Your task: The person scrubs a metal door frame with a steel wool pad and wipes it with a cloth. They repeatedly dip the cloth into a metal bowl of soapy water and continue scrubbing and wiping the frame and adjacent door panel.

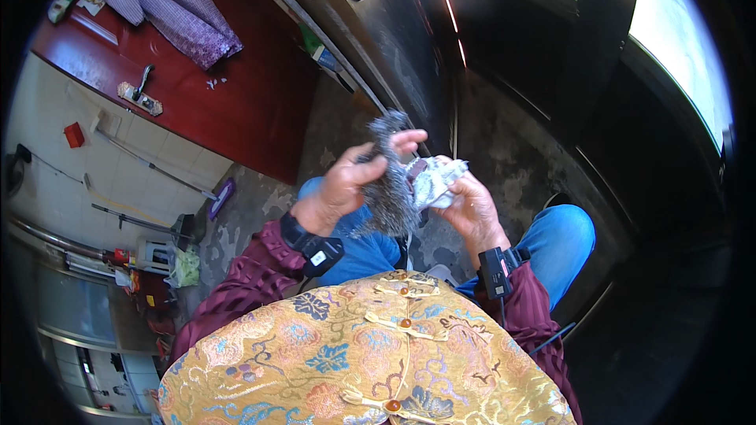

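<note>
My left hand (345,189) grips a shaggy grey fibrous piece (393,203), blurred, perhaps fur or a duster head. Its thumb lies over the piece, and the fingertips show beyond its far edge. In my right hand (472,206) is a crumpled white-and-grey cloth or wrapper (437,183), with a small dark maroon patch (417,170) on its left side. The two things meet or overlap in front of my body; exactly how they touch is hard to see. Both hands are raised above my blue-jeaned knees, over the floor.
A red door (236,82) with a metal handle (142,88) stands at upper left, purple patterned cloth (177,18) hanging on it. A purple-headed mop (222,198) leans by the tiled wall (147,136). Dark panels (531,53) rise to the right. The grey floor (236,242) is patchy.
</note>
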Motion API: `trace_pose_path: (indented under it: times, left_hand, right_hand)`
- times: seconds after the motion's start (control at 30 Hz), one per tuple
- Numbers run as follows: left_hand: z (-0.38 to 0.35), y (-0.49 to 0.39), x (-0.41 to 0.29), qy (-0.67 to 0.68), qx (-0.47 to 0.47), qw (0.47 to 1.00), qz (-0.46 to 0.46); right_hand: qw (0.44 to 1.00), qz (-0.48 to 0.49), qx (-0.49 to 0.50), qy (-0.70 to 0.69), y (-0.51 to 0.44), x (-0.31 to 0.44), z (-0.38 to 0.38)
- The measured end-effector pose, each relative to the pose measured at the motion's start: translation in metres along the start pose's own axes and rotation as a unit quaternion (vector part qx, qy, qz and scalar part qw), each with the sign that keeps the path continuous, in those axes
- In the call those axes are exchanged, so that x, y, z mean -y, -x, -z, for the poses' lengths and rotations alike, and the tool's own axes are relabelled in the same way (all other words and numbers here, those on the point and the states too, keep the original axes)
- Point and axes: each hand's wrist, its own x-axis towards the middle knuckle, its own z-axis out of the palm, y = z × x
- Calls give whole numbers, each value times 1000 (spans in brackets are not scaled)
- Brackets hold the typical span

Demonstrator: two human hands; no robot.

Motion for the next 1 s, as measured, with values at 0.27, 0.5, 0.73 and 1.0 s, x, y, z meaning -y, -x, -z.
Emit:
trace_pose_path:
  times: [0.27,0.5,0.73,1.0]
  left_hand:
    - [57,0,-84,-101,-166,942,-274]
    - [36,-29,-92,-55,-113,973,-193]
    - [40,-26,-87,-53,-135,976,-163]
    - [65,-21,-90,-7,-161,969,-186]
  right_hand:
    - [959,231,31,160,-63,75,-94]
    - [586,537,68,603,-147,36,-186]
    - [579,538,41,611,-140,-1,-85]
    - [640,315,-68,698,-124,-47,91]
